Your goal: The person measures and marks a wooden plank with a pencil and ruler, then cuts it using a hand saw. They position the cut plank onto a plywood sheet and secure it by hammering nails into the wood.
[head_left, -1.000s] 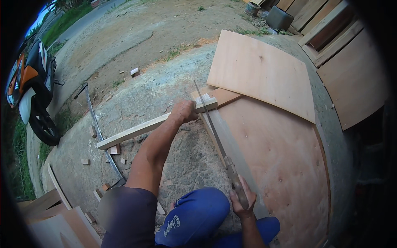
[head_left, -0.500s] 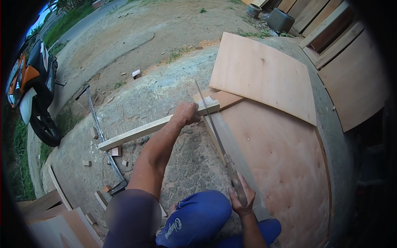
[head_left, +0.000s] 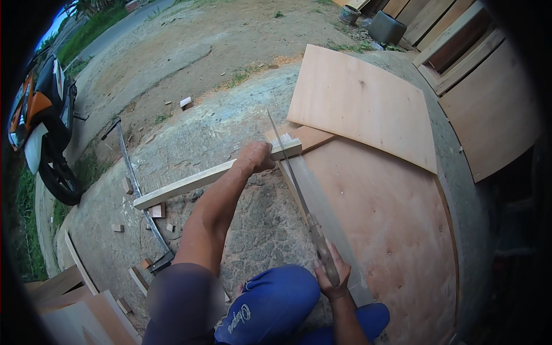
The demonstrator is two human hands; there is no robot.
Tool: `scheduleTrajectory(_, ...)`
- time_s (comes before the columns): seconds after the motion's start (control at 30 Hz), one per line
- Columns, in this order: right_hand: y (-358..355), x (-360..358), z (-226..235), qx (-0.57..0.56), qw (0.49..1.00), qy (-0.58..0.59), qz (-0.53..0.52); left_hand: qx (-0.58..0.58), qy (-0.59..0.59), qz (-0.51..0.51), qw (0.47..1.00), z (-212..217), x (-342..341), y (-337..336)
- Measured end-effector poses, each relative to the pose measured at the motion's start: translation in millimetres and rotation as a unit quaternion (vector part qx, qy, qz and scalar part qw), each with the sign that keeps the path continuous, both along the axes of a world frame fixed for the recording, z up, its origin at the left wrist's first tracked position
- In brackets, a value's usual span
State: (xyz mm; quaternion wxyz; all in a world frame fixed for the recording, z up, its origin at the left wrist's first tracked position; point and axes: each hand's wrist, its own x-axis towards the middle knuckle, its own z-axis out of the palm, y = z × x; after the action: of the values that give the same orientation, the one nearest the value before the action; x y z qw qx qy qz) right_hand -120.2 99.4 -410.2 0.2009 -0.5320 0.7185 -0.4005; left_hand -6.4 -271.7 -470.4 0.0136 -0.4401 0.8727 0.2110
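A motorcycle stands at far left. The left hand presses down, clamped on a pale wooden batten lying across the concrete ground. The right hand grips a handsaw, its blade crossing the batten's end beside plywood sheets.

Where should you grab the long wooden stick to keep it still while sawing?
Press down from above on the wooden stick, right beside the saw, as the left hand does. It lies flat, so its broad top gives a steady hold.
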Motion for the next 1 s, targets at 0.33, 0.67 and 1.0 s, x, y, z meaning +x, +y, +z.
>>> scheduleTrajectory(0.33,-143.7,-1.9,-13.2,-0.076,0.989,-0.128,-0.016,-0.045,0.006,0.012,0.999,-2.2,-5.0,14.2)
scheduleTrajectory(0.67,84.5,11.6,6.2,-0.004,0.999,0.045,0.008,-0.001,0.002,0.004,1.000,-8.7,15.9,0.8)
scheduleTrajectory(1.0,-51.9,4.3,-17.1,-0.047,0.999,-0.021,0.008,0.020,0.002,-0.010,1.000,-4.1,6.3,-5.5)
